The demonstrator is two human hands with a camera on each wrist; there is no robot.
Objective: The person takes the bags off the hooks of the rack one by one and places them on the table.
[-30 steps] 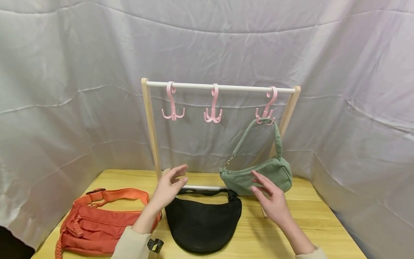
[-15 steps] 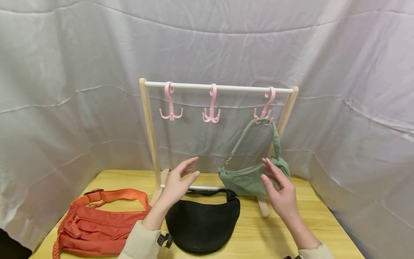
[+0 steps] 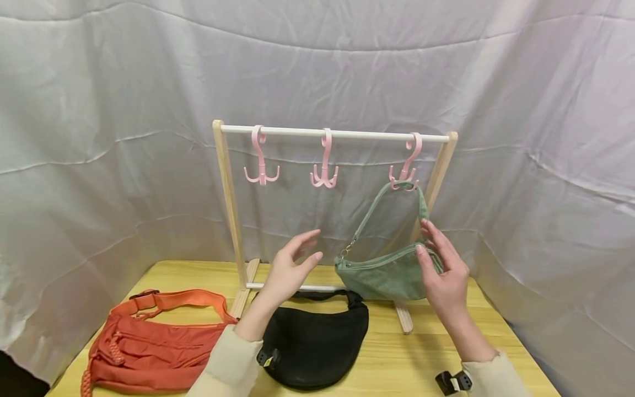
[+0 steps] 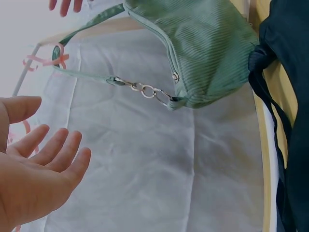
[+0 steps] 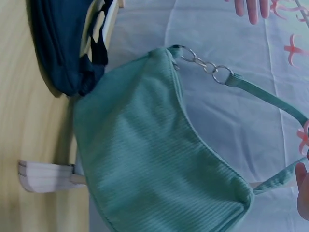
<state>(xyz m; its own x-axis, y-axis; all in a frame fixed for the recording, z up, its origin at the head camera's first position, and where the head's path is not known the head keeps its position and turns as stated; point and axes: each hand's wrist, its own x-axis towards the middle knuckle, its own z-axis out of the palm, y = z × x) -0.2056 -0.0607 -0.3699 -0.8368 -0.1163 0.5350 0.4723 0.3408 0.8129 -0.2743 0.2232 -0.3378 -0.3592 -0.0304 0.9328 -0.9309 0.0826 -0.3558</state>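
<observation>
A green corduroy shoulder bag (image 3: 382, 279) hangs by its strap (image 3: 371, 214) from the rightmost pink hook (image 3: 411, 160). My right hand (image 3: 446, 275) is raised at the bag's right end, fingers relaxed; whether it touches the bag or strap cannot be told. In the right wrist view, only a small part of that hand shows near the strap, beyond the bag's body (image 5: 145, 145). My left hand (image 3: 290, 270) hovers left of the bag, fingers loosely spread, holding nothing. The left wrist view shows its palm (image 4: 38, 179) apart from the bag's ring chain (image 4: 147, 91).
A black crescent bag (image 3: 317, 353) lies mid-table, partly behind my left forearm. To its left lies a red bag (image 3: 154, 353) with an orange strap (image 3: 193, 298). Two more pink hooks (image 3: 261, 160) hang on the white rail (image 3: 367, 134) of a wooden-legged rack.
Both hands have risen and shifted right, the left from above the black bag's left side, the right from the green bag's front to its right end. The bags keep their places.
</observation>
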